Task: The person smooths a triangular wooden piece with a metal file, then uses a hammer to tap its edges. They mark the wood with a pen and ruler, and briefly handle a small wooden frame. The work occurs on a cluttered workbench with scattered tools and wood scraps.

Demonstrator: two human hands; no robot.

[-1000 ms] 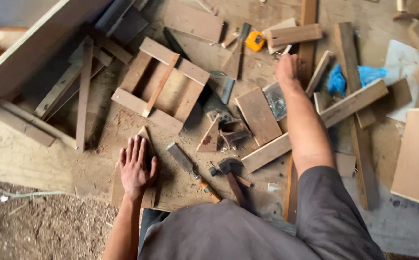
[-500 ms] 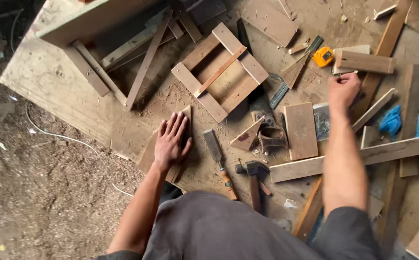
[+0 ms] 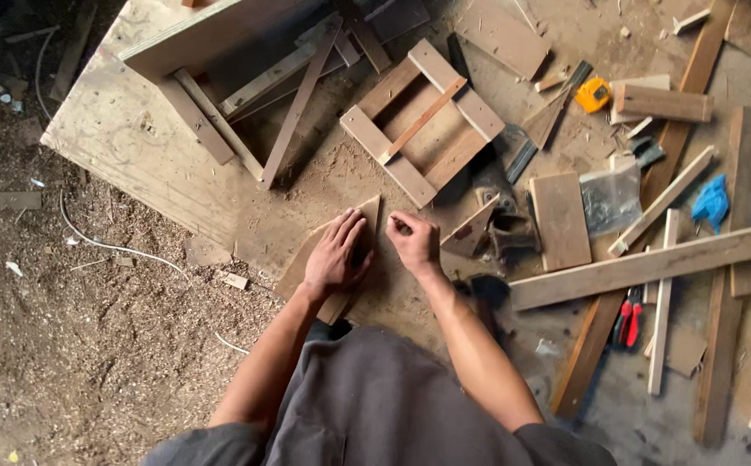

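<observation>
My left hand [image 3: 335, 256] lies flat on a triangular wooden piece [image 3: 310, 259] on the sawdust-covered board, fingers spread and pointing away from me. My right hand [image 3: 413, 242] is just to its right, fingers curled as if pinching something small; what it holds is too small to make out. A hammer [image 3: 483, 292] lies partly hidden by my right forearm. A rectangular wooden frame [image 3: 423, 121] rests just beyond both hands.
A short plank [image 3: 560, 220], a clear bag of small parts [image 3: 610, 198], a yellow tape measure [image 3: 593, 94], red-handled pliers [image 3: 627, 317], blue cloth [image 3: 729, 205] and several long battens [image 3: 643, 267] lie right. Sawdust-strewn ground [image 3: 73, 345] lies left of the board's edge.
My right hand came back from the far right pile to just beside my left hand, now with fingers curled. The left hand stayed on the triangular piece. The view shifted left.
</observation>
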